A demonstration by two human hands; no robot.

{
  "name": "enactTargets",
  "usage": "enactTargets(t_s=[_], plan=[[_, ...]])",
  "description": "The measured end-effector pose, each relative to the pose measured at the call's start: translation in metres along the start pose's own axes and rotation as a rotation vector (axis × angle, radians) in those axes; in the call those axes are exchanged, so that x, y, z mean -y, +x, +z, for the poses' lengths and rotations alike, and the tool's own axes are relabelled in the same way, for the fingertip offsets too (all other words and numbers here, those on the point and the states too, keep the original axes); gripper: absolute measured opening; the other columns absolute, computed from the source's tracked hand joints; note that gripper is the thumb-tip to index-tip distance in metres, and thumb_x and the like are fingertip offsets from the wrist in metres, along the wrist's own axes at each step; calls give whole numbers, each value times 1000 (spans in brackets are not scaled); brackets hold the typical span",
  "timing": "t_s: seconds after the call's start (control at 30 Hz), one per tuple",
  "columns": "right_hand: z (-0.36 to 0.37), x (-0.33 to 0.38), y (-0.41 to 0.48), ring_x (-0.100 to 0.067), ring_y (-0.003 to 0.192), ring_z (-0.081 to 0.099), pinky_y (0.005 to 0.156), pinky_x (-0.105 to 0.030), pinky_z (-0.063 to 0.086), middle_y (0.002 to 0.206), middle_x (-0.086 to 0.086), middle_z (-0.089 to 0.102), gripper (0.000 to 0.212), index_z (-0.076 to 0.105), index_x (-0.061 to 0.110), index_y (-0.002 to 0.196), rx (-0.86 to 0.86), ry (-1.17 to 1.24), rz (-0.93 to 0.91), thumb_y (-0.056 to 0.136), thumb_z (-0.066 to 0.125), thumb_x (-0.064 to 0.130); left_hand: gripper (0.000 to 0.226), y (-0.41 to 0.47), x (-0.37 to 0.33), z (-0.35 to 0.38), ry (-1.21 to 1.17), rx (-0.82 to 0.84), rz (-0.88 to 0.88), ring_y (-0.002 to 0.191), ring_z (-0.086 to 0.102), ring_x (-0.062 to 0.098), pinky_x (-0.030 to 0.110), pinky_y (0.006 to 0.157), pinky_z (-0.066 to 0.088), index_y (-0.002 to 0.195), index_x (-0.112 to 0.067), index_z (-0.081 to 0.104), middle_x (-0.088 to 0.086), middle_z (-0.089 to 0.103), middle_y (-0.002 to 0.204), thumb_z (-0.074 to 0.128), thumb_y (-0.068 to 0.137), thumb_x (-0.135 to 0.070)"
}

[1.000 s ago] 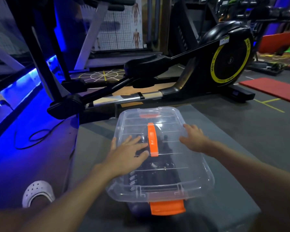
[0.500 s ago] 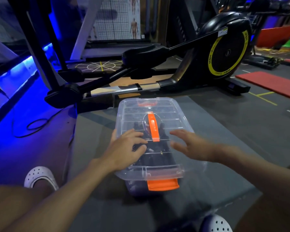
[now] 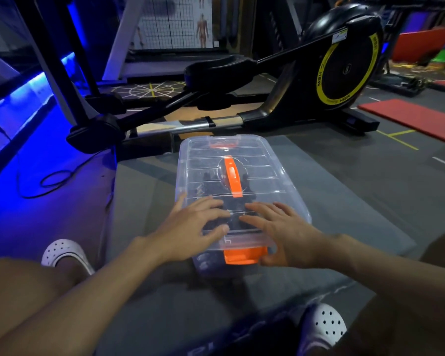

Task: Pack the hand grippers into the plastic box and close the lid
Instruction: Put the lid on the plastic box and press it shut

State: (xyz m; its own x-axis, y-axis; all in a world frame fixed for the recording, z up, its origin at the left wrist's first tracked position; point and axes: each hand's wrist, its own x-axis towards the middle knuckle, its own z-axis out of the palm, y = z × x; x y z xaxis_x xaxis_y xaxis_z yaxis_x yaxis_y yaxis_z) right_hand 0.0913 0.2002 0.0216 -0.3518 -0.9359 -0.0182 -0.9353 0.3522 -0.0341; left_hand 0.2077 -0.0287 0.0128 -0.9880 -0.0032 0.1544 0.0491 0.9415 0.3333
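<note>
head view: clear plastic box (image 3: 203, 263) sits on grey mat (image 3: 344, 214), lid (image 3: 242, 150) on top. dark hand grippers (image 3: 211, 181) seen thru lid, inside box. left hand (image 3: 190, 227) flat on lid's near end, fingers spread straight. right hand (image 3: 280, 232) likewise flat, thumb by orange latch (image 3: 243, 255).

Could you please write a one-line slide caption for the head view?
Left hand and right hand lie flat on the lid of the plastic box, hand grippers visible inside.
</note>
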Motion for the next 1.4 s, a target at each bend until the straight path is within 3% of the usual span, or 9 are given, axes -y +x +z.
enactTargets(t_s=[0.1, 0.17, 0.3, 0.5, 0.77, 0.93, 1.1, 1.27, 1.4], plan=[[-3, -3, 0, -16, 147, 19, 119, -45, 18, 158, 2, 24, 77, 30, 30, 149, -23, 52, -11, 82, 62, 52, 78, -14, -4, -2, 90, 117, 109, 147, 6, 1, 43, 121, -4, 141, -48, 38, -19, 21, 158, 36, 73, -87], [-3, -2, 0, -17, 146, 17, 119, -44, 16, 158, 1, 21, 87, 27, 30, 149, 5, 10, -19, 78, 60, 66, 84, -17, -4, 2, 158, 108, 145, 148, 4, 3, 43, 121, 1, 142, -48, 34, -18, 18, 159, 39, 69, -89], [2, 3, 0, -24, 145, 23, 116, -48, 24, 157, -3, 24, 97, 26, 30, 149, -6, -127, -38, 68, 56, 73, 60, -15, -1, 7, 165, -19, 168, 146, 18, 6, 46, 118, 16, 137, -49, 42, -15, 31, 155, 42, 83, -75], [-1, 0, -1, -22, 147, 19, 118, -47, 19, 157, -2, 24, 85, 27, 30, 149, 13, -42, -55, 76, 54, 62, 85, -18, -3, 4, 182, 51, 162, 148, 7, 4, 39, 120, 5, 143, -49, 33, -16, 20, 159, 40, 69, -90], [-8, -2, -2, -16, 144, 23, 117, -35, 14, 155, 2, 29, 56, 39, 30, 145, -20, 118, -62, 93, 50, 49, 63, -15, -3, 19, 190, -157, 201, 138, 41, 17, 49, 111, 32, 126, -40, 59, -6, 51, 144, 49, 76, -77], [-10, -5, -2, -13, 116, 40, 103, -32, 34, 126, 5, 42, 71, 45, 31, 137, -46, 42, -60, 78, 55, 67, 58, -12, 2, 26, 246, -233, 255, 132, 50, 21, 49, 105, 39, 122, -36, 64, -3, 58, 137, 48, 80, -73], [-10, -7, 2, -15, 101, 48, 89, -31, 41, 110, 3, 52, 43, 59, 19, 113, -80, 167, -120, 80, 71, 45, 52, -10, 4, 27, 252, -230, 264, 130, 52, 20, 48, 102, 40, 119, -36, 67, -4, 61, 134, 45, 85, -69], [-15, -7, 6, -15, 92, 54, 81, -31, 45, 97, 2, 56, 29, 64, 14, 97, -26, 344, -60, 82, 73, 37, 40, -5, -4, 18, 8, -307, 152, 124, 57, 12, 41, 98, 41, 93, -34, 74, -14, 68, 119, 44, 89, -60], [-23, -25, 18, -16, 96, 57, 89, -41, 46, 99, 3, 64, 26, 68, 19, 96, -173, 425, 202, 91, 60, 44, 73, -15, -6, 17, 222, -133, 159, 139, 39, 17, 51, 113, 25, 127, -39, 58, -9, 51, 143, 34, 76, -86]])
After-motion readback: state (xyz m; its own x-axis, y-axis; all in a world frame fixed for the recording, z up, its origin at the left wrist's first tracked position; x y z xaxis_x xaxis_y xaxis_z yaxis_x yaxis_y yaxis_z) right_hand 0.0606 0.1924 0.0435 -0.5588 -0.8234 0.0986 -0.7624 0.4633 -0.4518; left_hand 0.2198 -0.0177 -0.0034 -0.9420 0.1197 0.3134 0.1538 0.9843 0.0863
